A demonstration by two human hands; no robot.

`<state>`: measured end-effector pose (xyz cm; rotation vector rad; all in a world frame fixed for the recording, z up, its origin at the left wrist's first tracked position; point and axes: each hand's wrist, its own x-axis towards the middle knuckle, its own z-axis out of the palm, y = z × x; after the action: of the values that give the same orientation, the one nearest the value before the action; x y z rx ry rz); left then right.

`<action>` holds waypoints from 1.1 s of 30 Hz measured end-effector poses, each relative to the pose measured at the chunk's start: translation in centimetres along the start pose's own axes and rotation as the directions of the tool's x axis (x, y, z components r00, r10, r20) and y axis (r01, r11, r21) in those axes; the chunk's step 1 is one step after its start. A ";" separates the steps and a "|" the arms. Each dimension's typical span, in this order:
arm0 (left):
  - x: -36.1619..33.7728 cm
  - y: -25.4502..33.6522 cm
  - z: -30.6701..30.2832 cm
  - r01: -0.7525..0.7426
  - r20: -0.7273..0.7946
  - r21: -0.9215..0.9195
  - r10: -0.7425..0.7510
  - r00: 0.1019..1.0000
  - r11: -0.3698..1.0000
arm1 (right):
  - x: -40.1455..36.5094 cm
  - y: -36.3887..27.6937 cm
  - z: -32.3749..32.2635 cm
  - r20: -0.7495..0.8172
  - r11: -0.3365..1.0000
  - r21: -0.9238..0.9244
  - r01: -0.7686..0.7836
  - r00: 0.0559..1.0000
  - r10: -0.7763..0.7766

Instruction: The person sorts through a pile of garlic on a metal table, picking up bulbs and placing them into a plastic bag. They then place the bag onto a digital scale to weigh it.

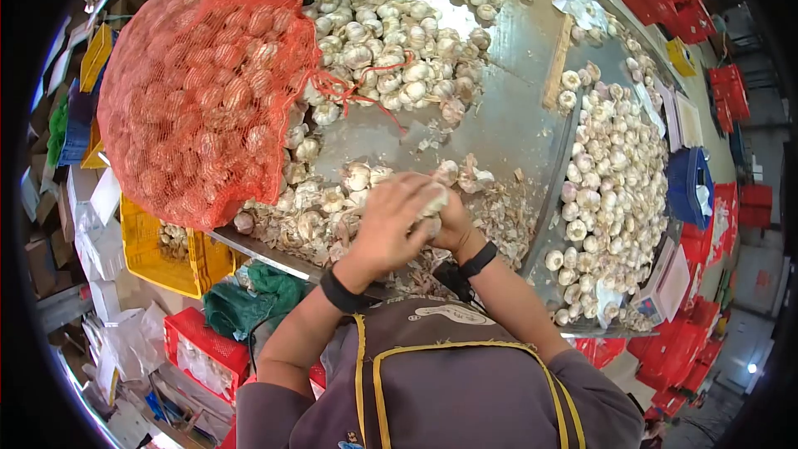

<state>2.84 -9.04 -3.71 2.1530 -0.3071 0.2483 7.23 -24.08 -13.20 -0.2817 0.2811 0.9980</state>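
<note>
Cupping one garlic bulb point(433, 197) between them, the left hand point(389, 223) and the right hand point(455, 220) meet over the near edge of the metal table point(507, 116). Both sets of fingers are closed around the bulb, so only its pale top shows. The step in hand looks like rubbing or twisting loose skin off this bulb: papery skins point(503, 216) lie scattered under the grip and just right of it. Beyond the grip lies a heap of loose garlic point(391, 58), a full red mesh sack point(199, 100) slumps up and to the left, and a second heap point(615, 175) lies well to the right. A next move would call for easing the clasp without dropping the bulb, and for choosing a heap to set it on.
</note>
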 end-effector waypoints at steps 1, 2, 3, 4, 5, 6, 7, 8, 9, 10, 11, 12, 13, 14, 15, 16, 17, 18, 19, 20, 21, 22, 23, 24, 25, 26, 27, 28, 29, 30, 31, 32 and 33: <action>-0.1 0.8 0.8 -0.084 0.037 0.025 0.083 0.996 0.996 | -0.8 0.3 -0.4 0.008 1.000 0.006 -0.001 1.000 0.001; -0.2 1.3 1.3 -0.167 0.076 0.049 0.163 0.984 0.985 | -1.8 0.1 -0.6 0.044 0.991 0.122 0.056 0.997 -0.062; -0.2 1.7 1.3 -0.163 0.079 0.059 0.158 0.984 0.985 | -2.8 -0.3 -1.0 0.070 0.966 0.238 0.104 0.990 -0.124; -0.1 2.1 1.2 -0.152 0.067 0.024 0.150 0.986 0.988 | -4.0 -1.1 -1.5 0.011 0.961 0.233 0.146 0.988 -0.153; -0.1 2.3 1.1 -0.142 0.058 -0.014 0.143 0.988 0.990 | -5.5 -2.3 -2.2 -0.052 0.955 0.227 0.191 0.982 -0.184; -0.2 1.8 0.9 -0.139 0.062 -0.012 0.140 0.988 0.990 | -7.3 -4.0 -3.3 0.069 0.928 0.298 0.225 0.964 -0.256; -0.3 0.7 0.5 0.014 0.044 0.004 -0.014 0.999 1.000 | -9.3 -6.0 -4.3 0.180 0.895 0.370 0.250 0.925 -0.333; -0.4 -0.6 0.1 0.167 0.022 0.016 -0.167 0.986 0.986 | -11.7 -8.1 -3.9 0.198 0.885 0.349 0.309 0.899 -0.392; -0.6 -2.8 -0.1 0.233 -0.013 0.118 -0.234 0.972 0.965 | -13.8 -9.9 -3.3 0.167 0.800 0.359 0.480 0.811 -0.561; -0.8 -5.3 -0.4 0.301 -0.057 0.216 -0.296 0.954 0.929 | -15.5 -12.9 -5.0 0.260 0.730 0.500 0.466 0.723 -0.640; -0.9 -7.2 -1.0 0.369 -0.044 0.217 -0.369 0.928 0.904 | -18.3 -14.9 -4.3 0.192 0.630 0.565 0.533 0.658 -0.728; -1.0 -8.8 -1.5 0.435 -0.031 0.219 -0.439 0.898 0.873 | -20.5 -16.2 -2.9 0.117 0.519 0.620 0.588 0.585 -0.803; -1.1 -10.5 -1.7 0.438 -0.032 0.218 -0.442 0.897 0.872 | -21.7 -16.8 -2.4 0.117 0.521 0.619 0.587 0.587 -0.801; -1.4 -12.2 -1.6 0.422 0.059 0.293 -0.457 0.888 0.858 | -22.6 -17.1 -2.0 -0.011 0.349 0.645 0.680 0.464 -0.886; -1.3 -12.9 -1.6 0.395 0.151 0.364 -0.472 0.869 0.844 | -23.2 -17.3 -1.9 -0.141 0.159 0.646 0.747 0.322 -0.936; -1.3 -13.4 -1.3 0.394 0.154 0.363 -0.471 0.868 0.844 | -23.3 -17.6 -3.0 -0.143 0.157 0.645 0.748 0.320 -0.937; -1.2 -13.6 -1.2 0.378 0.157 0.371 -0.458 0.875 0.848 | -22.8 -17.9 -5.0 -0.117 0.271 0.459 0.846 0.360 -0.926; -1.0 -13.7 -1.1 0.362 0.160 0.380 -0.446 0.881 0.851 | -22.1 -18.2 -6.6 -0.102 0.369 0.248 0.896 0.403 -0.909; -0.8 -13.6 -1.2 0.362 0.162 0.381 -0.447 0.880 0.851 | -20.0 -17.5 -7.0 -0.013 0.525 0.216 0.823 0.540 -0.842; -0.4 -13.2 -1.5 0.438 0.133 0.295 -0.491 0.861 0.849 | -17.3 -16.5 -8.4 0.097 0.675 0.070 0.734 0.669 -0.737; -0.2 -13.1 -1.7 0.508 0.109 0.208 -0.536 0.837 0.836 | -14.5 -14.8 -9.3 0.181 0.782 -0.090 0.617 0.782 -0.596; -0.2 -13.9 -2.1 0.507 0.113 0.214 -0.537 0.836 0.835 | -10.9 -10.8 -5.1 -0.119 0.655 -0.579 0.486 0.744 -0.657; -0.4 -15.1 -2.7 0.626 0.090 -0.156 -0.621 0.779 0.764 | -8.5 -7.8 -2.1 -0.077 0.388 -0.899 0.200 0.802 -0.592; -0.7 -15.9 -3.2 0.644 0.106 -0.505 -0.699 0.707 0.574 | -5.7 -5.7 -0.5 -0.218 0.371 -0.928 -0.019 0.835 -0.504; -0.7 -15.1 -4.1 0.612 0.238 -0.732 -0.730 0.641 0.298 | -3.6 -3.6 -0.2 -0.029 0.043 -0.999 -0.008 0.854 -0.519; -1.0 -14.6 -4.2 0.614 0.238 -0.731 -0.732 0.638 0.297 | -1.8 -2.0 -0.4 0.157 -0.291 -0.957 0.017 0.870 -0.468; -1.3 -14.0 -4.0 0.622 0.129 -0.629 -0.726 0.676 0.467 | -0.3 -1.0 -0.8 0.159 -0.291 -0.957 0.020 0.871 -0.465; -1.5 -13.4 -3.8 0.613 0.026 -0.498 -0.696 0.717 0.613 | 1.0 -0.3 -1.3 0.166 -0.427 -0.904 -0.035 0.891 -0.423; -1.4 -12.4 -3.9 0.729 0.157 -0.141 -0.712 0.684 0.669 | 1.9 0.0 -1.4 0.163 -0.556 -0.826 -0.085 0.910 -0.381; -1.7 -11.4 -3.0 0.728 0.159 -0.150 -0.710 0.686 0.669 | 2.4 0.1 -1.2 0.160 -0.563 -0.822 -0.091 0.911 -0.381; -2.2 -10.1 -1.8 0.604 0.146 0.276 -0.654 0.743 0.748 | 2.8 0.0 -0.9 0.129 -0.579 -0.806 -0.118 0.921 -0.367; -2.4 -9.3 -0.7 0.365 0.166 0.649 -0.593 0.788 0.667 | 3.0 -0.2 -0.7 0.095 -0.595 -0.791 -0.144 0.931 -0.352; -2.7 -9.4 0.2 0.416 0.161 0.678 -0.674 0.721 0.606 | 2.6 -1.0 0.1 0.062 -0.492 -0.864 -0.109 0.946 -0.318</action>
<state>3.22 -3.72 -11.90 2.8076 0.2965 -0.5673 9.44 -22.51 -13.98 -2.2797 -0.6495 0.6195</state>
